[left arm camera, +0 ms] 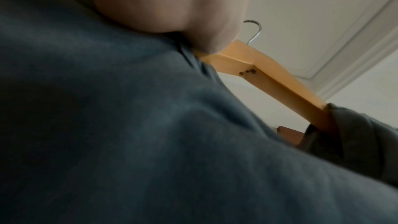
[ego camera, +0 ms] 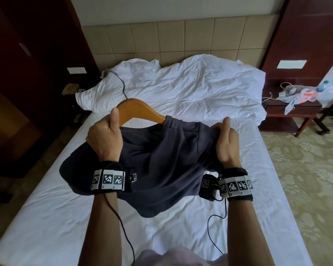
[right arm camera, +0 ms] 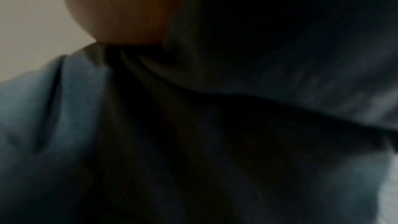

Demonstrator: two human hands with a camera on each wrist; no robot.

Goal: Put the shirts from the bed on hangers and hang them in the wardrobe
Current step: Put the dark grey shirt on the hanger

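Partly hidden — hanger [ego camera: 140,110] inside shirt [ego camera: 158,162].

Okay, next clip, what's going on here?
A person is fitting a dark shirt onto a wooden hanger above the bed. The left hand grips the hanger's left arm along with fabric; the right hand pinches the shirt. The hanger's right arm is already inside the shirt, the middle and hook bare.
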